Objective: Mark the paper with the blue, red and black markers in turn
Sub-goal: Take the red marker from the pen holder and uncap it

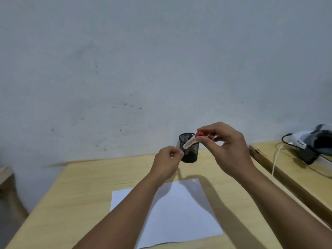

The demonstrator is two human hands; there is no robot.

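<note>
Both hands raised; right hand point(225, 146) pinches red marker point(191, 140); left hand point(168, 159) fisted.

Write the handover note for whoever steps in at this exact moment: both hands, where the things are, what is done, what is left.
Right hand: pinching the red cap end of the red marker, held above the table.
Left hand: closed at the marker's lower end, in front of the mesh pen cup.
Paper: flat on the wooden table, no marks visible on the part in view.
Blue and black markers: not visible.
Done: cannot tell.
Left: at least red, then black.
</note>
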